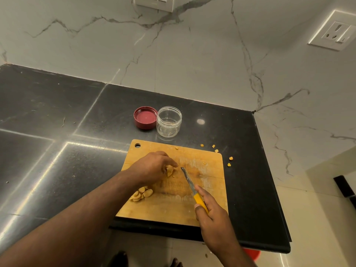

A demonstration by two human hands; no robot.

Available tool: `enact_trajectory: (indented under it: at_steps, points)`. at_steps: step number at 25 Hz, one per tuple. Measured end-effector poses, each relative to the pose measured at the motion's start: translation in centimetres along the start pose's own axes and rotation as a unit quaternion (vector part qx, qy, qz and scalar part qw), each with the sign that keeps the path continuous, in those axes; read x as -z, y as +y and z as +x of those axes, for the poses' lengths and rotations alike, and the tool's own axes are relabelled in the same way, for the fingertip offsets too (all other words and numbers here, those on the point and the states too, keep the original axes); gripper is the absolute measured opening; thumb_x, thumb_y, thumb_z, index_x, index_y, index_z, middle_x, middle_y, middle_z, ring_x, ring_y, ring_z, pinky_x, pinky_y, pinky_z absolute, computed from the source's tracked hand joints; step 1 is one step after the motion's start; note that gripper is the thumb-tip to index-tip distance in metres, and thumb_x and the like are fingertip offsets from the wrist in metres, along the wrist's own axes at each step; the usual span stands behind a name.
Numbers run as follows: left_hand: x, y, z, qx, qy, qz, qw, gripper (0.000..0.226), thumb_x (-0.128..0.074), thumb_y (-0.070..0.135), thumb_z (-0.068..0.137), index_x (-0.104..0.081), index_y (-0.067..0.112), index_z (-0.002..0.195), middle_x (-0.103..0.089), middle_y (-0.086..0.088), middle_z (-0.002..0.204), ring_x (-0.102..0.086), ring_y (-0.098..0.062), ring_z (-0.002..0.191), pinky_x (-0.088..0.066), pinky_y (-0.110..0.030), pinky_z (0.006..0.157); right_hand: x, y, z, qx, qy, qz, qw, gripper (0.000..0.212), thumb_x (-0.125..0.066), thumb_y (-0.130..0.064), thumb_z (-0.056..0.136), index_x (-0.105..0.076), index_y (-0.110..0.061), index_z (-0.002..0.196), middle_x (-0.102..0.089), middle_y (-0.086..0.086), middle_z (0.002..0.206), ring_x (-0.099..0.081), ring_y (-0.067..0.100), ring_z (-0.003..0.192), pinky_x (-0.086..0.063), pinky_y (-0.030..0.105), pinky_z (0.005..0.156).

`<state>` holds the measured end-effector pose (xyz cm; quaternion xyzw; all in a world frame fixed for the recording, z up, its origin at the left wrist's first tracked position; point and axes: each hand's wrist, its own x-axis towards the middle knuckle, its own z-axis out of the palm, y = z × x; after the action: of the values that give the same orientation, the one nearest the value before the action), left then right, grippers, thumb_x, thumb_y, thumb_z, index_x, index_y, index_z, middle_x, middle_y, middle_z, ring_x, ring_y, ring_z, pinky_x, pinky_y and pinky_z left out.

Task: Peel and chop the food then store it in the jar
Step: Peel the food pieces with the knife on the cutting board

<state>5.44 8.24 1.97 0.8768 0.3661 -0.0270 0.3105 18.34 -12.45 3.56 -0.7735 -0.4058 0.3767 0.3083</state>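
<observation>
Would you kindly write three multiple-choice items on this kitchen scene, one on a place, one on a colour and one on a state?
1. Where does the lid lie?
A. Beside the jar, on the counter
B. On the cutting board
C. Screwed onto the jar

2. What colour is the knife handle?
A. Black
B. Yellow
C. Green

3. What state is the jar in?
A. Closed
B. Tipped over
C. Open and upright

Answers: 1 A, the lid rests upturned left of the jar. 2 B, yellow shows in the right hand. 3 C, its mouth is uncovered and faces up.
</observation>
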Motion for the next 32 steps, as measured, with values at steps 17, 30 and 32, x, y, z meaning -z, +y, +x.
enact_trajectory:
  at_steps: [17,30,32]
  points:
    - [-3.1,0.6,-0.5,0.079,0.124,-0.067,0.987,0.03,-0.068,0.037,0.091,-0.067,0.027,0.12,-0.054,0.012,0.107,-0.055,-0.006,0.089,-0.044,-0.017,0.073,-0.7,-0.3,0.3,0.05,-0.013,-0.101,0.994,0.052,-0.036,-0.028,0.105,-0.021,-0.042,0.153,-0.042,-0.021,0.141,-0.05,0.0,0.113,-0.044,0.018,0.096]
    - [-3.4,1.2,-0.6,0.087,0.155,-0.063,0.982,0.03,-0.069,0.037,0.09,-0.069,0.024,0.117,-0.058,0.007,0.109,-0.058,-0.008,0.091,-0.053,-0.022,0.079,-2.4,-1.2,0.2,0.068,-0.029,-0.135,0.988,0.053,-0.032,-0.027,0.106,-0.014,-0.039,0.155,-0.037,-0.022,0.117,-0.046,-0.005,0.098,-0.037,0.008,0.081]
    - [-3.4,1.2,-0.6,0.088,0.154,-0.062,0.982,0.029,-0.068,0.037,0.091,-0.069,0.024,0.117,-0.058,0.007,0.108,-0.058,-0.009,0.091,-0.052,-0.021,0.077,-2.6,-1.2,0.2,0.071,-0.028,-0.137,0.988,0.054,-0.031,-0.027,0.106,-0.014,-0.039,0.155,-0.04,-0.02,0.117,-0.048,-0.001,0.098,-0.042,0.014,0.084]
